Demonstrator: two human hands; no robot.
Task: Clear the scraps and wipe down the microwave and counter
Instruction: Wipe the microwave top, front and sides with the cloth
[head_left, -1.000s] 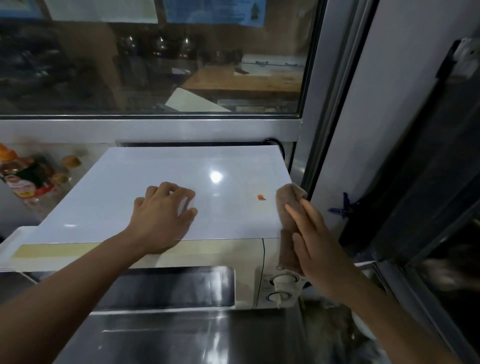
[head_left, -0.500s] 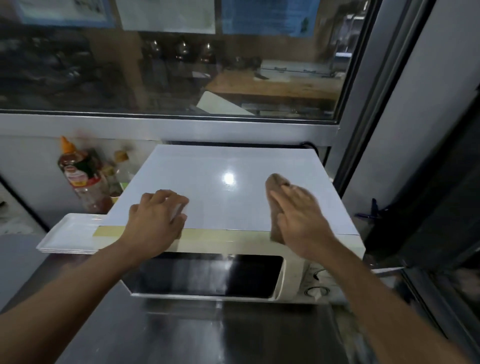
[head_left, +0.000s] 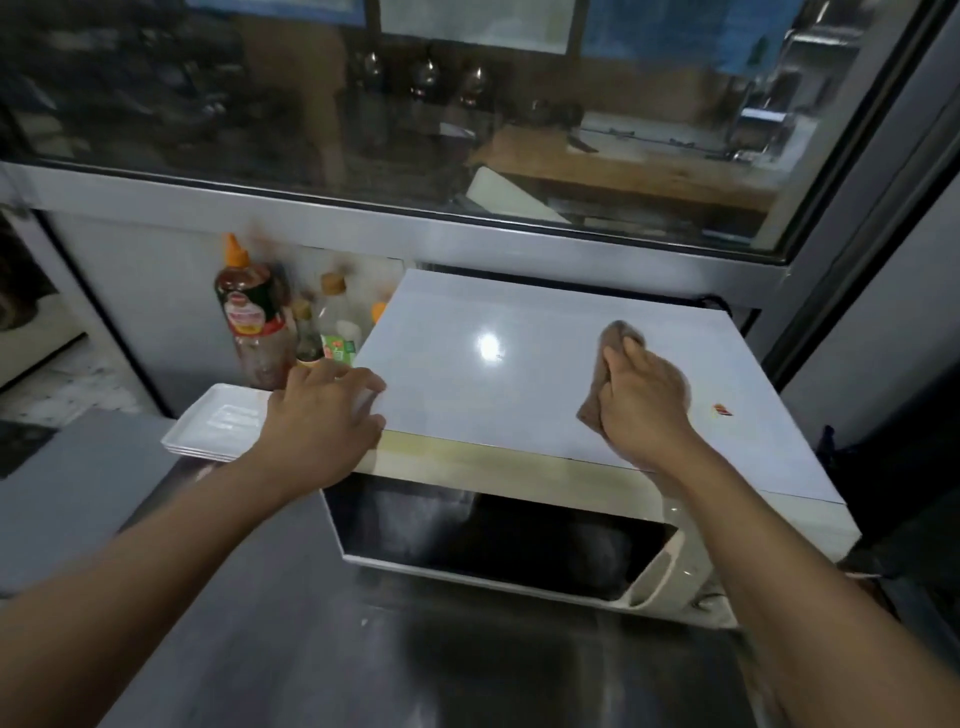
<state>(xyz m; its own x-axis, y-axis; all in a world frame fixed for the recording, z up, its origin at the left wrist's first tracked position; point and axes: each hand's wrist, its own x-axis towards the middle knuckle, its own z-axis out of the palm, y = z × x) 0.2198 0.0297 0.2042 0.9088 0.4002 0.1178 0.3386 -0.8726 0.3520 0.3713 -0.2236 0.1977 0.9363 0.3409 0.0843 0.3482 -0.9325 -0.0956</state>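
The brown cloth (head_left: 608, 364) is being gripped by the right hand (head_left: 644, 400), fingers curled round it, and is being pressed onto the white top of the microwave (head_left: 467, 379), right of centre. Part of the cloth is showing beyond the fingertips on the far side and below the hand on the near left. A glare spot is being reflected on the top just left of the cloth.

The left hand (head_left: 322, 415) is being rested on the near-left corner of the microwave top, fingers spread and lightly bent over the edge, nothing held.

A small red-orange scrap (head_left: 723, 409) is lying on the top to the right of the right hand, apart from the cloth, near the right edge. The microwave is being seen from above, its dark door window facing near, standing on the steel counter (head_left: 260, 623).

Left of the microwave, white trays (head_left: 218, 426) are being kept stacked on the counter, partly covered by the left hand. Behind them, against the back panel, a sauce bottle (head_left: 254, 317) with an orange cap and several smaller bottles (head_left: 332, 327) are standing close together, touching or nearly so; labels are too blurred to read. A window (head_left: 467, 104) is running along the far side above the microwave, with a dark frame at the right.
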